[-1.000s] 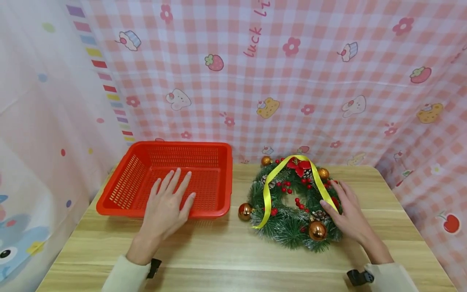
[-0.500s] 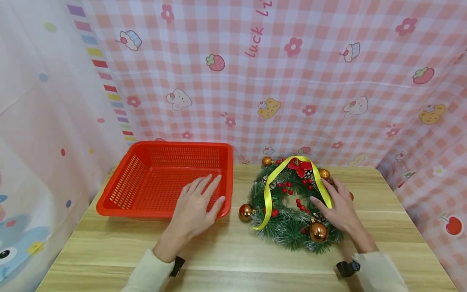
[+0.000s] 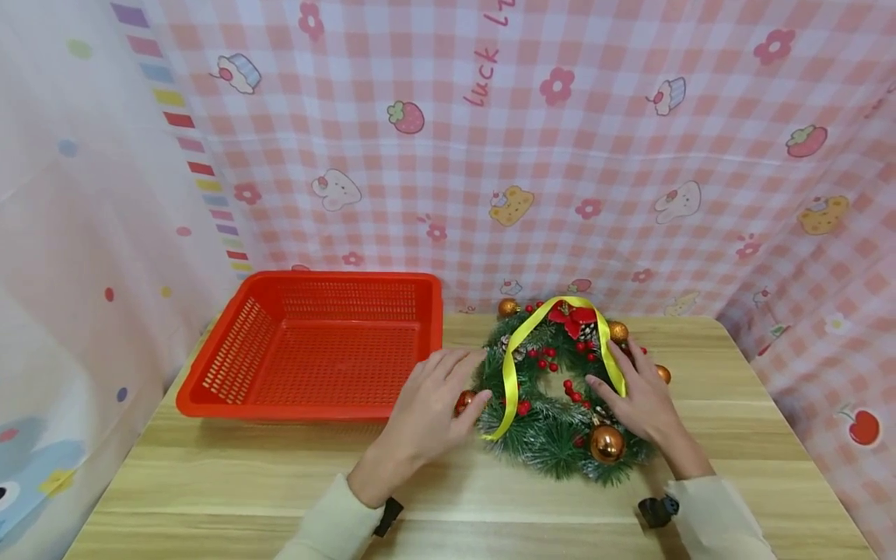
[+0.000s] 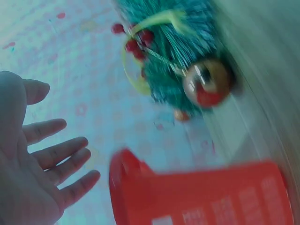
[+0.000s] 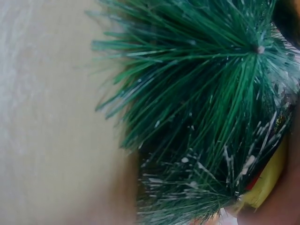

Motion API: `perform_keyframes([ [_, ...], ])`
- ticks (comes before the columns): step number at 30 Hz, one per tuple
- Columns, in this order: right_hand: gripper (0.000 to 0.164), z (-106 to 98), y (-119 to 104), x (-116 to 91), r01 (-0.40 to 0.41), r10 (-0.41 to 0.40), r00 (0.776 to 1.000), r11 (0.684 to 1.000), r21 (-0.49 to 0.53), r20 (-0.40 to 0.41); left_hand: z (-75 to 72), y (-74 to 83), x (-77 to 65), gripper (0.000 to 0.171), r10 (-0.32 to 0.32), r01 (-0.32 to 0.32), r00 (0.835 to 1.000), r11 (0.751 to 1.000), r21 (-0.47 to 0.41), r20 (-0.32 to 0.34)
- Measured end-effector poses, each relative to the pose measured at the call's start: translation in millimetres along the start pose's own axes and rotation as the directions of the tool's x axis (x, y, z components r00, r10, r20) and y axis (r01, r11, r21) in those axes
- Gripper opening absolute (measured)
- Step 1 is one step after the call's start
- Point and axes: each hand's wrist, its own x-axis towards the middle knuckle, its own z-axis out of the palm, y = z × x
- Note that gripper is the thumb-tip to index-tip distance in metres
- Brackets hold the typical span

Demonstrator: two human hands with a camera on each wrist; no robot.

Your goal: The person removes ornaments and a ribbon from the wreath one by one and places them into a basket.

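Observation:
A green Christmas wreath (image 3: 556, 451) lies on the table, trimmed with red berries, pinecones and copper baubles. A yellow ribbon (image 3: 512, 377) loops across it. My right hand (image 3: 640, 400) lies over the wreath's right side, its thumb toward the centre hole and fingers spread near the ribbon. Just left of the wreath, my left hand (image 3: 437, 404) reaches with extended fingers and partly covers a copper bauble in the head view. In the left wrist view that hand (image 4: 37, 154) holds nothing, and the bauble (image 4: 208, 83) shows apart from it. Green needles (image 5: 206, 93) fill much of the right wrist view.
A red perforated plastic basket (image 3: 350, 412) stands to the left of the wreath, close behind my left hand. The wooden table (image 3: 231, 482) meets a pink checked cloth (image 3: 448, 171) at the back, with more cloth on both sides.
My left hand has moved right, from over the basket to the wreath's left side. My right hand has shifted slightly left and inward on the wreath. Basket and wreath stay in place.

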Motion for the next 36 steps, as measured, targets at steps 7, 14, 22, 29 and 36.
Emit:
perform_keyframes([
  [7, 0.082, 3, 2, 1, -0.002, 0.002, 1.000, 1.000, -0.022, 0.020, 17.7, 23.1, 10.8, 0.043, -0.034, 0.040, 0.999, 0.980, -0.195, 0.034],
  [14, 0.082, 4, 4, 1, -0.013, 0.014, 1.000, 0.999, -0.030, 0.025, 38.0, 43.5, 17.8, 0.040, -0.156, 0.250, 0.958, 0.863, -0.439, 0.240],
  [22, 0.083, 5, 2, 2, -0.023, 0.024, 0.999, 0.999, -0.029, 0.029, 74.2, 63.9, 23.7, 0.031, -0.192, 0.410, 0.902, 0.662, -0.627, 0.387],
  [29, 0.082, 6, 3, 2, -0.023, 0.023, 1.000, 0.999, -0.033, 0.008, 93.6, 85.5, 28.5, 0.035, -0.220, 0.527, 0.837, 0.574, -0.627, 0.502],
  [36, 0.080, 6, 4, 2, -0.018, 0.018, 1.000, 0.999, -0.031, -0.001, 106.8, 100.3, 32.1, 0.045, -0.248, 0.513, 0.839, 0.659, -0.550, 0.485],
])
